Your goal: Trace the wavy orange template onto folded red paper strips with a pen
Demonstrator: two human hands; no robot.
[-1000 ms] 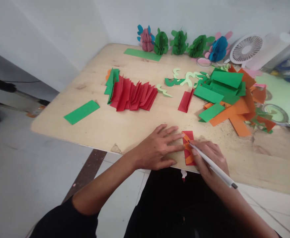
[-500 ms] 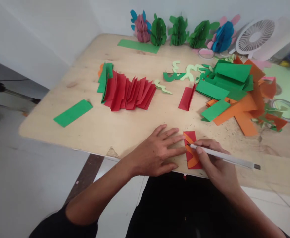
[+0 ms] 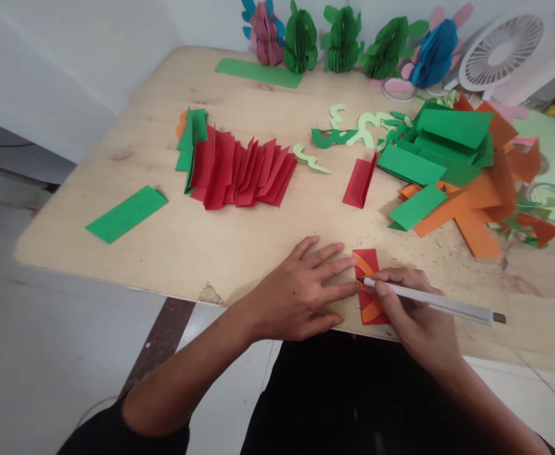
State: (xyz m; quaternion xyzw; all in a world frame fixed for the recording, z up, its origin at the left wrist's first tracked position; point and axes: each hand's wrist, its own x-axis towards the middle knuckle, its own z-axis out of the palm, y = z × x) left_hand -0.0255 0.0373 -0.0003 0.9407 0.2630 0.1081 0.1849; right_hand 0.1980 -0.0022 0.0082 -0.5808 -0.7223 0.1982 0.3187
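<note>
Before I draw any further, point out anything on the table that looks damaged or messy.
The tabletop's front edge has a chipped patch, its surface broken away. Dark specks litter the wood below the orange strips.

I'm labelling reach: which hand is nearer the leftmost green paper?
Left. The left hand lies right of the green paper; the right hand, holding the white pen, is farther right.

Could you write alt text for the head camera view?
A right hand guides a white pen over an orange cutout on red paper, steadied by the left hand; folded red papers and small paper figures sit beyond.
</note>
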